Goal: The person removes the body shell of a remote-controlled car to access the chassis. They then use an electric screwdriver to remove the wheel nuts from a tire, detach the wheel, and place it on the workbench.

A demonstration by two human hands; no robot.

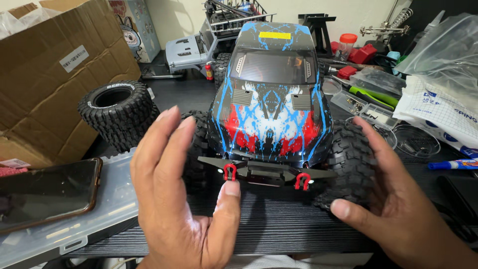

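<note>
The model truck stands at the middle of the dark ribbed table, nose toward the near edge and long axis running near to far; it lies directly beyond both hands, between them. The left hand is open with fingers spread and upright, just beside the near-left wheel, its thumb tip close under the left red tow hook of the front bumper (contact cannot be confirmed); the right hand is likewise open and empty, palm turned toward the near-right tyre, fingers just beside its tread; the left hand sits slightly nearer the bumper. Left of the truck: stacked loose tyres, a cardboard box, and a phone lying on a clear plastic case. Far behind stands a grey model truck; the right side is crowded with plastic bags and small tools.
</note>
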